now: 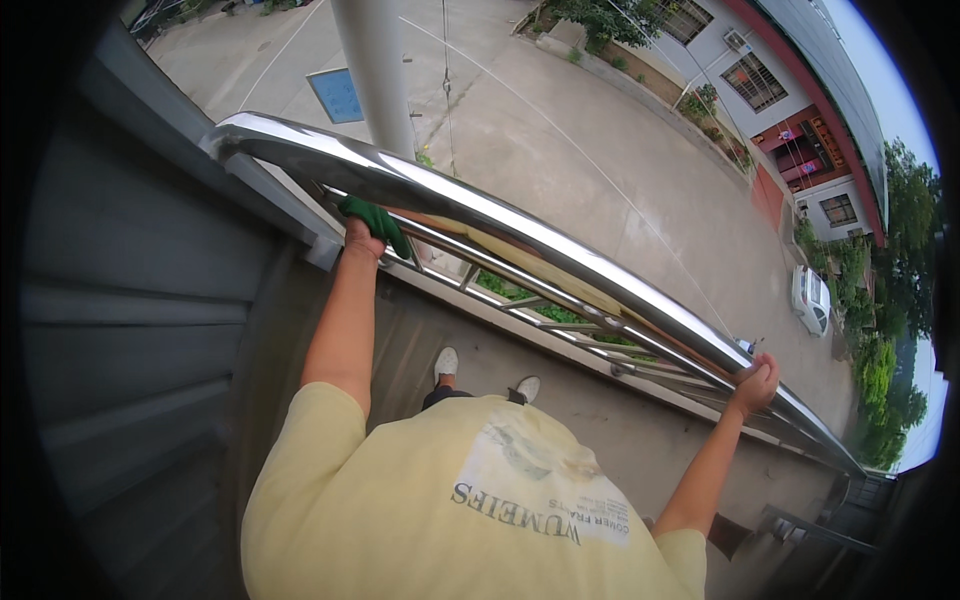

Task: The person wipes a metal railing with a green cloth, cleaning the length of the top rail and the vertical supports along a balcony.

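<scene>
A shiny metal railing [520, 218] curves across the view in front of me, from the upper left to the lower right. My left hand [361, 240] is closed around a dark green cloth [377, 219], pressed to a bar below the top rail near the railing's left end. Its fingertips are hidden by the cloth. Far to the right, my right hand [757, 384] grips the top rail with its fingers curled over, and no cloth shows in it.
Grey ribbed metal panels [140, 340] stand close on my left. A white post [370, 75] rises just beyond the railing. Below lies a paved yard [560, 130] with a parked white car [811, 300]. My shoes [446, 362] rest on the balcony floor [480, 385].
</scene>
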`<action>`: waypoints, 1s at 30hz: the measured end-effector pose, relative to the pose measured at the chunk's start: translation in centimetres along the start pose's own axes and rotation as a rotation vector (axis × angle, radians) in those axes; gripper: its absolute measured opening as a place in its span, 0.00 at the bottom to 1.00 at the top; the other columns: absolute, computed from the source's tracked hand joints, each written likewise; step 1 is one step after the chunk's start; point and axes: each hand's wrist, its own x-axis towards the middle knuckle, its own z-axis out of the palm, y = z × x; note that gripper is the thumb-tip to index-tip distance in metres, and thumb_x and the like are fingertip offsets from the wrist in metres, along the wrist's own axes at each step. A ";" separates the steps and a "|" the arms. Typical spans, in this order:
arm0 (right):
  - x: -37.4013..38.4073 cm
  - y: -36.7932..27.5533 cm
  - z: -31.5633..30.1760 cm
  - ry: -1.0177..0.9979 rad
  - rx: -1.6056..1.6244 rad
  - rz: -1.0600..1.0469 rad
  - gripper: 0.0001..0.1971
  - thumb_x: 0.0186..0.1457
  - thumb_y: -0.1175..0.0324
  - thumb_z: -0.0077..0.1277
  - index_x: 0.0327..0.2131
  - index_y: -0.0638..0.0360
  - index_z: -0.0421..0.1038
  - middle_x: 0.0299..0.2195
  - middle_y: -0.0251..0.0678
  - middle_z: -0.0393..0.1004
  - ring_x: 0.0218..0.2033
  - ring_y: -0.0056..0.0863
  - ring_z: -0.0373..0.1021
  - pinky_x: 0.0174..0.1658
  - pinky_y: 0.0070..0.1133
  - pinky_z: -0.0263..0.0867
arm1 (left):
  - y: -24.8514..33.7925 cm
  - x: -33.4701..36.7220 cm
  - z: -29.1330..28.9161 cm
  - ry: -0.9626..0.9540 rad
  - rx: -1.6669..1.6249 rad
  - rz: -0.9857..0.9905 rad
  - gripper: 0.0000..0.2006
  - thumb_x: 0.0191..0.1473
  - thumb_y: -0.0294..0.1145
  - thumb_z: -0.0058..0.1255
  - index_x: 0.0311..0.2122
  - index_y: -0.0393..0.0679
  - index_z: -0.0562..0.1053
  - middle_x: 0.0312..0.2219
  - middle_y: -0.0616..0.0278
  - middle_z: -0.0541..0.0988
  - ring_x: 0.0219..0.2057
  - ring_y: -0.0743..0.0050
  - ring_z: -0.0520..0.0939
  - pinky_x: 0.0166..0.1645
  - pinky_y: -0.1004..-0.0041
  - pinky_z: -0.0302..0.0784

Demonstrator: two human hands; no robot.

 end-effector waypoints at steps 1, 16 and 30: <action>-0.2 -1.1 0.1 0.009 -0.030 -0.021 0.11 0.51 0.75 0.40 0.32 0.63 0.75 0.28 0.38 0.76 0.30 0.26 0.73 0.35 0.20 0.71 | -0.2 -1.0 0.5 0.058 0.057 0.052 0.13 0.56 0.39 0.42 0.20 0.50 0.64 0.14 0.67 0.65 0.14 0.75 0.65 0.17 0.73 0.60; 0.4 0.6 0.4 0.079 -0.222 -0.320 0.12 0.48 0.71 0.39 0.28 0.55 0.77 0.26 0.33 0.77 0.32 0.33 0.71 0.41 0.27 0.65 | 10.4 8.1 -6.1 0.092 0.511 0.489 0.15 0.52 0.32 0.31 0.29 0.36 0.72 0.26 0.52 0.76 0.21 0.60 0.77 0.23 0.68 0.74; -0.8 -1.2 -0.2 0.139 -0.164 -0.215 0.12 0.47 0.70 0.39 0.25 0.53 0.76 0.23 0.30 0.77 0.29 0.33 0.70 0.47 0.30 0.61 | -10.8 -22.4 2.8 -0.640 0.759 0.601 0.11 0.45 0.21 0.47 0.37 0.37 0.72 0.30 0.62 0.77 0.33 0.75 0.76 0.42 0.75 0.71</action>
